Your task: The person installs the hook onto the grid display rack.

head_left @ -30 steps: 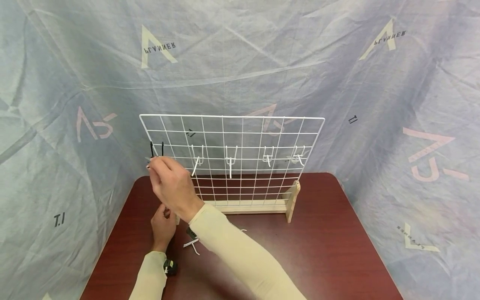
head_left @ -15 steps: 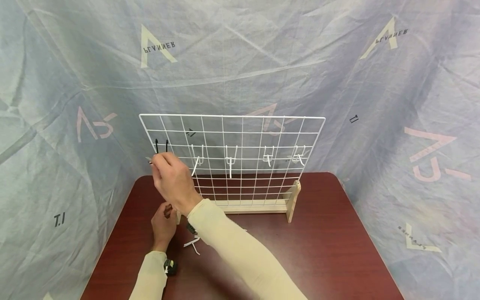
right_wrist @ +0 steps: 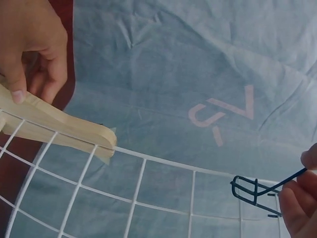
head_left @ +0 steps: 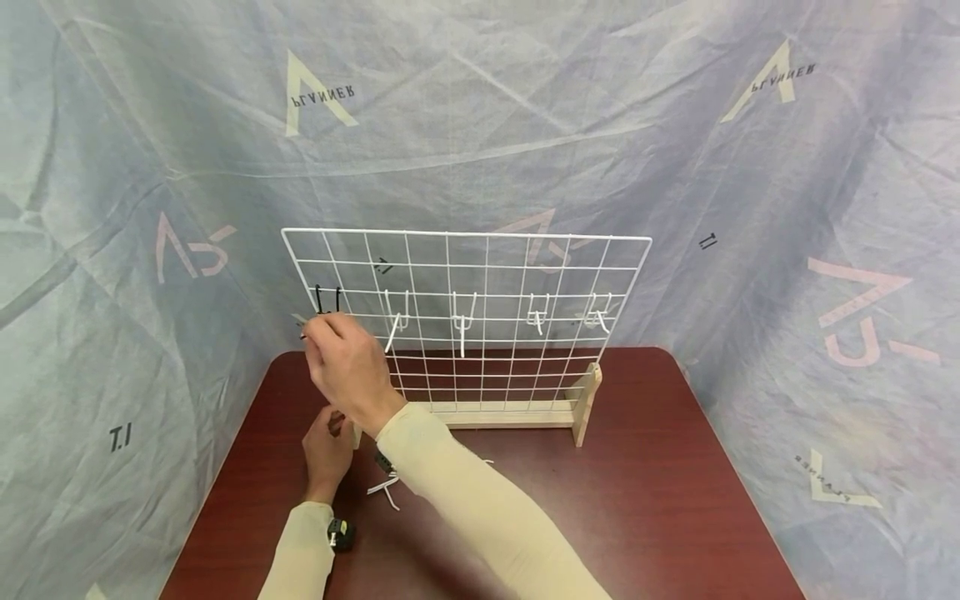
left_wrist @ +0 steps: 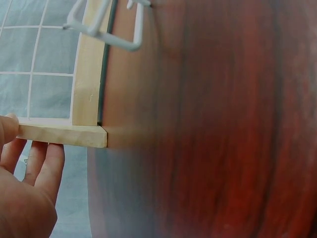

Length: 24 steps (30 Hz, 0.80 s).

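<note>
My right hand (head_left: 348, 367) pinches the arm of a black wire hook (right_wrist: 255, 191) between thumb and fingers. The hook's two prongs stand up at the left end of a white wire grid panel (head_left: 465, 234), overlapping its second crosswire. In the right wrist view, the hook's loop end lies across the grid's wires. Lower down, my left hand (head_left: 326, 450) grips the left wooden end piece (left_wrist: 64, 135) of the stand, thumb on one face and fingers on the other. White hooks (head_left: 462, 325) hang in a row along the grid, right of my right hand.
Loose white hooks (head_left: 384, 492) lie on the dark red table (head_left: 660, 500), partly behind my right forearm. The stand's right wooden end piece (head_left: 587, 404) and base rail (head_left: 510, 412) hold the grid upright. A grey printed cloth (head_left: 480, 125) surrounds the table.
My right hand has carried the black hook slightly right, then a little down, so its prongs now overlap the crosswire nearer the second upright. My left hand stays on the wooden end piece.
</note>
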Available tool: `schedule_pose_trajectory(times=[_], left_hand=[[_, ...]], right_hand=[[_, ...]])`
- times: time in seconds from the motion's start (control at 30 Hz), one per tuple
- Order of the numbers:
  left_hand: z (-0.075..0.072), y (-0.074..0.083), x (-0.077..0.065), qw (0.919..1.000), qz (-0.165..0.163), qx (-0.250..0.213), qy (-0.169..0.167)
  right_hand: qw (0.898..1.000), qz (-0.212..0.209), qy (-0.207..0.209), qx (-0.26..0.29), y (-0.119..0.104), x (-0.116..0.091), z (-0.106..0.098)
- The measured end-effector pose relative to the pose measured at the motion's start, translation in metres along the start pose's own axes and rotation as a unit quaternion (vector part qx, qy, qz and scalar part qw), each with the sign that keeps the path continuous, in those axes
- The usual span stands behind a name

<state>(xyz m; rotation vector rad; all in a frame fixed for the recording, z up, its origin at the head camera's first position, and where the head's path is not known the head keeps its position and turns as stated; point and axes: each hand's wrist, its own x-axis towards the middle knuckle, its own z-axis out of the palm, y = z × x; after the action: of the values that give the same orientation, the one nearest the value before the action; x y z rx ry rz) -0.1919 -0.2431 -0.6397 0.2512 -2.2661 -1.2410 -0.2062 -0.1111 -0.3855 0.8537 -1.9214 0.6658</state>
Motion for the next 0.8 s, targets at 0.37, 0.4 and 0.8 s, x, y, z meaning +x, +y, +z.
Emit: schedule_pose_trajectory(times=[0.37, 0.4, 0.8], left_hand=[[0.0, 0.002, 0.0, 0.9995, 0.022, -0.02, 0.014], [0.001, 0.002, 0.0, 0.9994, 0.023, -0.022, 0.016], [0.001, 0.006, 0.0, 0.9993, 0.029, -0.019, 0.017]], right_hand=[[1.0, -0.007, -0.022, -0.011, 0.004, -0.011, 0.003], [1.0, -0.007, -0.021, -0.011, 0.004, -0.012, 0.003], [0.999, 0.028, -0.018, -0.018, 0.008, -0.029, 0.004]])
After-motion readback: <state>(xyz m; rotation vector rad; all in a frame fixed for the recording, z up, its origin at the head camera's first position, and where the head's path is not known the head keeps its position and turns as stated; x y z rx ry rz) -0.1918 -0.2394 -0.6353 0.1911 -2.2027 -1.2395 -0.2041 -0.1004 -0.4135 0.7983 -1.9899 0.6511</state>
